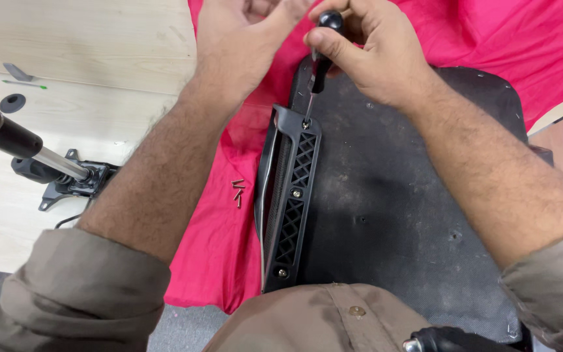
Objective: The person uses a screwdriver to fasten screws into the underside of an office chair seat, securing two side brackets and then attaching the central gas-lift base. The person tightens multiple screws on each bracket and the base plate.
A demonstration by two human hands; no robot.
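My right hand [376,49] grips a black-handled screwdriver [320,62], its thin tip set on the top screw of a black plastic armrest bracket [291,195] with a lattice pattern. The bracket lies along the left edge of an upturned black chair seat base [399,195]. Two more screws show lower down in the bracket. My left hand [239,39] hovers just left of the screwdriver handle, fingers curled, partly cut off by the top edge; nothing visible in it. A few loose screws [238,191] lie on the red cloth [219,248] beside the bracket.
A chair gas cylinder with its black metal mechanism plate [66,179] lies at the left on a light wooden floor [66,58]. A small black cap [12,102] and a green-tipped thin stick [24,83] lie farther back left. A black caster [444,340] shows at the bottom.
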